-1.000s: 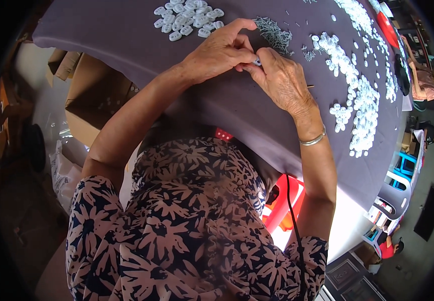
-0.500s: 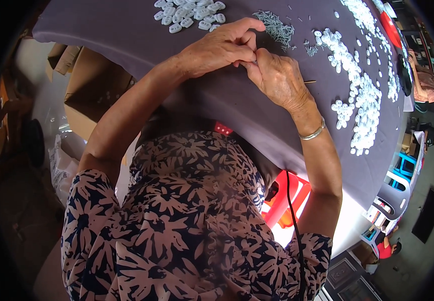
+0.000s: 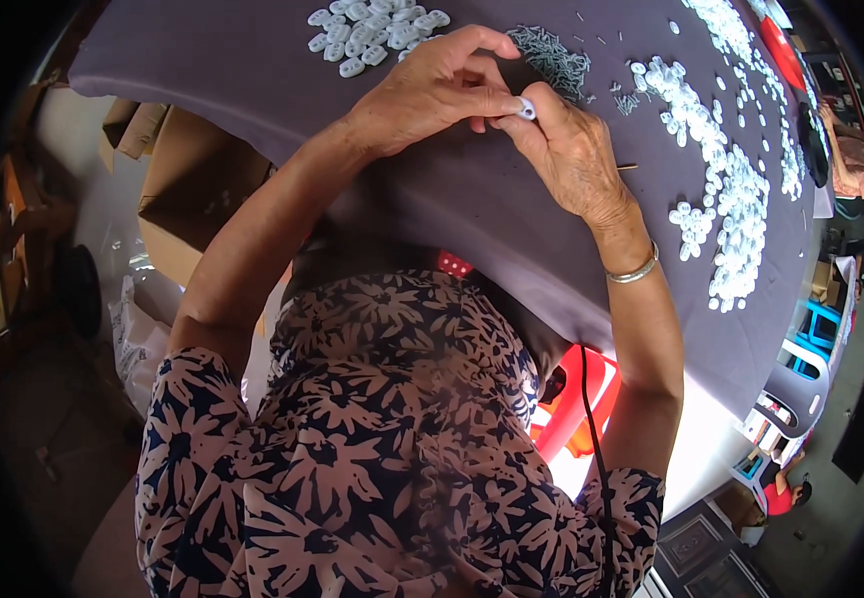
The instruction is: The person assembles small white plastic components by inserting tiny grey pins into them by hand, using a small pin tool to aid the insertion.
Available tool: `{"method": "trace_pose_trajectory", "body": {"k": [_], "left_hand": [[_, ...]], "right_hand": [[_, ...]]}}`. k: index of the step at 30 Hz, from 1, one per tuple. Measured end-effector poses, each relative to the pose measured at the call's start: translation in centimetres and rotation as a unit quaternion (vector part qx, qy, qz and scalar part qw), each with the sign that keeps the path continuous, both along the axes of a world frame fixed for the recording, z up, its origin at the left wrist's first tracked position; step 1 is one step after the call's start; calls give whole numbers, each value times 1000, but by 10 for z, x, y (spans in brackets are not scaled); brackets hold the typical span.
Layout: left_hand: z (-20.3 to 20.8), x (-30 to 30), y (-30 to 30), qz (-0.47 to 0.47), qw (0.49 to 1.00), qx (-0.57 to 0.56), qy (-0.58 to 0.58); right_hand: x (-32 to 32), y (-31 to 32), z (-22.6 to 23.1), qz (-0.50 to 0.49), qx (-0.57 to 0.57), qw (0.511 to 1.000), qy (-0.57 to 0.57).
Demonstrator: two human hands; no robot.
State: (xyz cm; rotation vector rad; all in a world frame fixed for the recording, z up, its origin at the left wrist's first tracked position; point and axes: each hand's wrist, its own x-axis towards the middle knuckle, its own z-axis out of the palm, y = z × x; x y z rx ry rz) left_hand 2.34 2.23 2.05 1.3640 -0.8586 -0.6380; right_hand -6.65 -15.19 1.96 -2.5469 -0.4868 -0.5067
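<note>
Above the near edge of the cloth-covered table, my two hands meet fingertip to fingertip. A small white oval plastic piece [image 3: 526,109] with a dark hole shows between them. My left hand [image 3: 437,92] pinches it from the left between thumb and finger, the index finger arching above. From the other side my right hand [image 3: 569,151] is closed on the same piece, its fingertips partly hidden. Just beyond the hands lies a heap of small grey screws [image 3: 555,62], with a smaller screw cluster [image 3: 627,103] to its right. Larger white oval pieces [image 3: 360,40] are piled beyond my left hand.
Many small white pieces [image 3: 741,234] spread over the table's right side. A thin brown stick [image 3: 627,166] lies by my right wrist. An open cardboard box [image 3: 168,214] stands left below the table, and a red stool [image 3: 576,409] below it. Other people appear at far right.
The white piece, hidden earlier between my fingers, now shows at the fingertips. My right hand has shifted slightly right, and the whole view has moved a little.
</note>
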Motion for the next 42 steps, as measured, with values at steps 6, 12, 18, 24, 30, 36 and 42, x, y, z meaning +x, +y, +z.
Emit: {"method": "trace_pose_trajectory", "body": {"k": [6,12,18,24,30,36,42], "left_hand": [[3,0,0,46,999,12,-9],[4,-6,-4,112,989,-12,-92],[1,-7,-3,125,988,-13,-87],[2,-7,-3,114,991,-23,-65],[1,-6,-5,117,992,-41,-40],[-2,-7,-8,127,986,-56,-97],[-9,-4,-9,130,989,-71,-15]], "right_hand": [[0,-1,4,-22,159,981,114],[2,-2,2,-33,279,945,169],[4,1,3,-6,368,913,174],[5,-3,3,-1,388,903,185],[4,-3,9,0,407,888,213],[4,-4,10,5,390,895,217],[6,-4,6,-21,379,902,206]]}}
